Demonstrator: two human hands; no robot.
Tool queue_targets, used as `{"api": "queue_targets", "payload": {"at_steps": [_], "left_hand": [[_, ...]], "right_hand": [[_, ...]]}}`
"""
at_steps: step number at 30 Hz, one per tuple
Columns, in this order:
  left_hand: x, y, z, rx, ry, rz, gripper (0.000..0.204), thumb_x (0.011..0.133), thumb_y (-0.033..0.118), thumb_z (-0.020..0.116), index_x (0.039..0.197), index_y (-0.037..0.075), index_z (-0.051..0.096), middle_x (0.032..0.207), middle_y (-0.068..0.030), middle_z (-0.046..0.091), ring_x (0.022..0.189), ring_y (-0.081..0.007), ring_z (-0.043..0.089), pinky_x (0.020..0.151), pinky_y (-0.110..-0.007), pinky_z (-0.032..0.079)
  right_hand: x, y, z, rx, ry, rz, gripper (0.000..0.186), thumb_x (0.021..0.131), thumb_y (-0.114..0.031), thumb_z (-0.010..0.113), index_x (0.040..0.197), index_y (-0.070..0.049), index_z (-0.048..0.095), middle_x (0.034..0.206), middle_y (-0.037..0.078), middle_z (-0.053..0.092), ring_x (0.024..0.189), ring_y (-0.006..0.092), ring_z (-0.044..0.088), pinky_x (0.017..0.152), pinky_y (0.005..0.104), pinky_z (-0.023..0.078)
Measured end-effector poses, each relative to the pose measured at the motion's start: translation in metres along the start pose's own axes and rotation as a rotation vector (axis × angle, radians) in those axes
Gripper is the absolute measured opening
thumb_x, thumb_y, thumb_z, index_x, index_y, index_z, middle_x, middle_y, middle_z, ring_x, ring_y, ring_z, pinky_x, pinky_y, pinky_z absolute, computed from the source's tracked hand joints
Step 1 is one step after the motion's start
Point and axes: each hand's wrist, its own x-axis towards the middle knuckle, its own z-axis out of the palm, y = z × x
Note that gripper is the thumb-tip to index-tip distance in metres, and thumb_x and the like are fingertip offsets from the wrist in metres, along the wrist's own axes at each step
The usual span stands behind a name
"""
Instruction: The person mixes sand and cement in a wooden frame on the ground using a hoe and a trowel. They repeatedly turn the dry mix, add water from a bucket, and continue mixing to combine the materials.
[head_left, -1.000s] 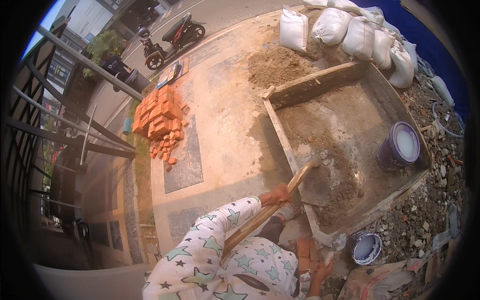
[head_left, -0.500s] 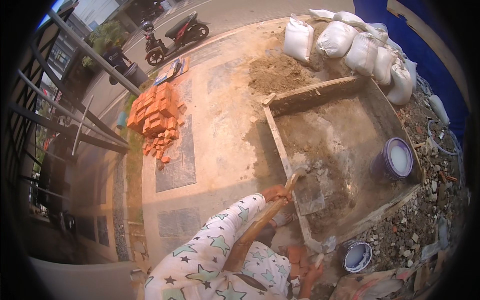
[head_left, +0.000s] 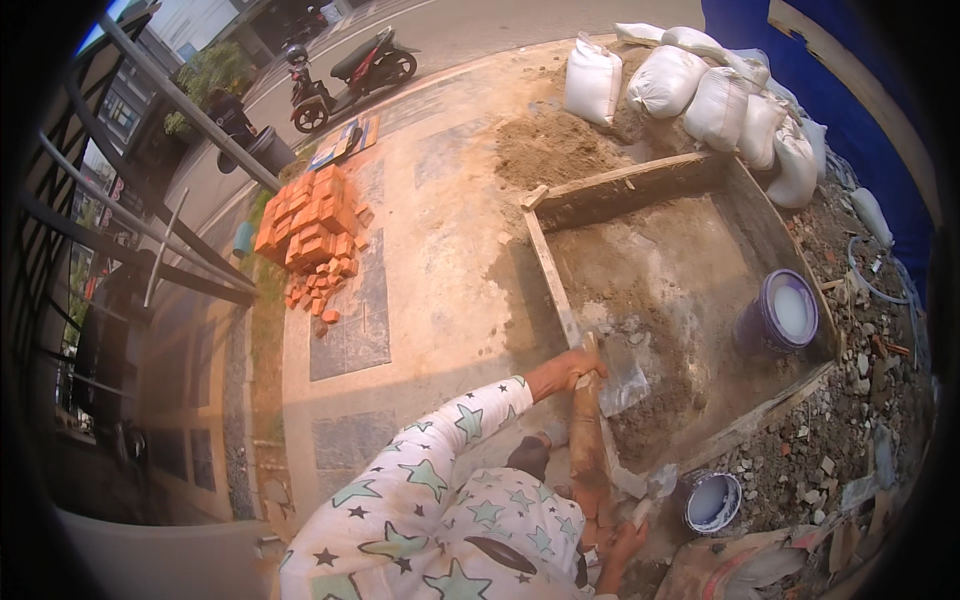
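My left hand [head_left: 577, 368] grips a wooden hoe handle [head_left: 587, 430] near its head, at the left board of a wooden mixing box [head_left: 545, 255]. The flat metal hoe blade [head_left: 625, 385] lies inside the box on damp, sandy grey material. My right hand [head_left: 627, 540], low in view, is closed on the pale handle of a trowel [head_left: 660, 483], whose blade is beside the box's near corner. To its right stands a small bucket [head_left: 712, 502] of cloudy liquid. A larger purple bucket [head_left: 777, 312] stands inside the box. Orange bricks lie below the near corner, partly hidden.
A brick pile [head_left: 305, 235] stands on the paving at left, beside metal bars [head_left: 180, 250]. White sacks [head_left: 720, 105], a sand heap [head_left: 540, 150] and a blue barrier [head_left: 880, 140] are beyond the box. Rubble [head_left: 830, 460] borders the right. A scooter [head_left: 355, 75] and a person [head_left: 230, 125] are farther back.
My left hand has moved right along with the hoe handle, which has swung from slanting to nearly lengthwise in the view. The right hand still holds the trowel.
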Motion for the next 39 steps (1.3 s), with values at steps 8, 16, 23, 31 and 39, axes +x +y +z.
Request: {"api": "queue_targets", "payload": {"at_steps": [8,16,23,31,39], "left_hand": [[-0.002,0.017,-0.019,0.059,-0.163,-0.086,0.027,0.09,0.008,0.057,0.112,-0.004,0.049,0.091,-0.0177,0.061,0.068,-0.0216,0.065,0.05,-0.028,0.055],[-0.012,0.021,-0.033,0.098,-0.201,-0.191,0.039,0.094,0.011,0.054,0.125,-0.002,0.035,0.104,-0.0264,0.057,0.066,-0.0256,0.065,0.052,-0.03,0.06],[-0.011,0.008,-0.044,0.287,-0.105,0.025,0.038,0.093,0.013,0.056,0.123,-0.004,0.04,0.095,-0.022,0.062,0.06,-0.0232,0.064,0.051,-0.028,0.058],[-0.022,0.012,-0.028,0.178,-0.146,-0.098,0.034,0.091,0.015,0.061,0.117,-0.001,0.047,0.092,-0.0202,0.063,0.059,-0.0199,0.064,0.048,-0.024,0.056],[-0.052,-0.005,-0.008,0.364,-0.107,0.15,0.039,0.092,0.018,0.063,0.121,-0.005,0.047,0.09,-0.0205,0.066,0.064,-0.0165,0.063,0.053,-0.02,0.053]], "right_hand": [[0.009,-0.069,-0.023,0.195,-0.034,-0.121,0.031,0.09,-0.016,0.055,0.12,-0.006,0.054,0.066,0.0,0.053,0.044,0.0052,0.044,0.036,0.0207,0.034],[-0.011,-0.042,-0.068,0.308,0.271,-0.223,0.037,0.087,-0.013,0.056,0.122,-0.003,0.057,0.067,-0.003,0.05,0.046,0.0036,0.042,0.038,0.0211,0.033],[0.052,-0.04,-0.118,0.313,0.388,0.053,0.023,0.086,-0.015,0.06,0.107,-0.006,0.06,0.065,-0.001,0.052,0.045,0.006,0.044,0.037,0.0221,0.033],[0.163,-0.05,-0.142,0.423,0.286,0.305,0.015,0.089,-0.022,0.062,0.088,-0.007,0.061,0.064,0.004,0.055,0.05,0.0155,0.05,0.044,0.0308,0.042],[0.168,-0.025,-0.167,0.417,0.248,0.162,0.024,0.095,-0.017,0.055,0.115,-0.006,0.06,0.075,0.007,0.065,0.055,0.0144,0.059,0.045,0.0298,0.049]]}}
